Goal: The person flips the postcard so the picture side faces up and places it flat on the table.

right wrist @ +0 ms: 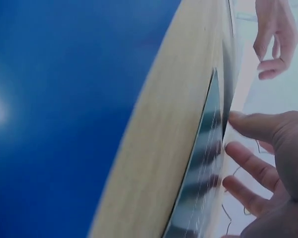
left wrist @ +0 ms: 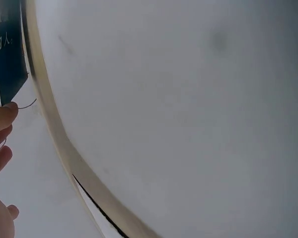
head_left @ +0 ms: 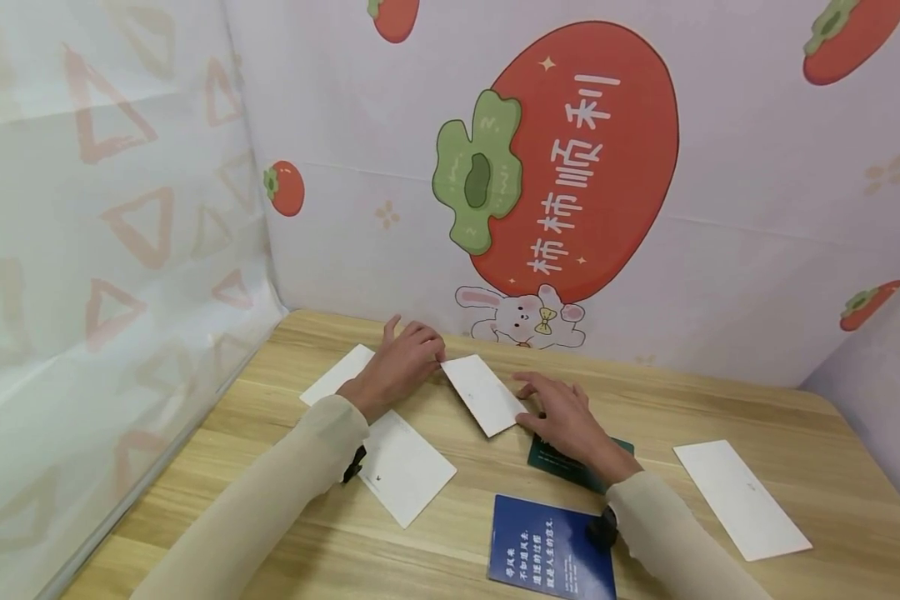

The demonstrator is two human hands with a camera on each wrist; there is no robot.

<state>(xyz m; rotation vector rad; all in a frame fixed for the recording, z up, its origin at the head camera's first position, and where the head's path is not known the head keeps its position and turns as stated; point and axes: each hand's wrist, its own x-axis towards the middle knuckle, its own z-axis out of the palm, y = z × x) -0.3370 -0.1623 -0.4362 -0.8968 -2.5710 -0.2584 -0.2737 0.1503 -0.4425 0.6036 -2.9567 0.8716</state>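
Observation:
My left hand [head_left: 403,360] pinches the upper left corner of a card [head_left: 483,395], tilted above the table with its white side up. Its other side, dark teal with pale characters [left wrist: 9,44], shows in the left wrist view. At the card's right end is my right hand [head_left: 566,418]; its thumb touches the edge, and its fingers are spread in the right wrist view. Beneath the right hand and wrist lies a dark green card [head_left: 570,467], partly covered. A blue card [head_left: 543,550] with white writing lies nearer me, partly under the right wrist's black camera.
Two white cards lie on the left, one [head_left: 408,471] beside the left forearm and one [head_left: 337,373] behind the wrist. Another white card [head_left: 742,500] lies at the right. The wooden table [head_left: 270,467] meets a printed backdrop [head_left: 360,242] behind and a side curtain [head_left: 120,275].

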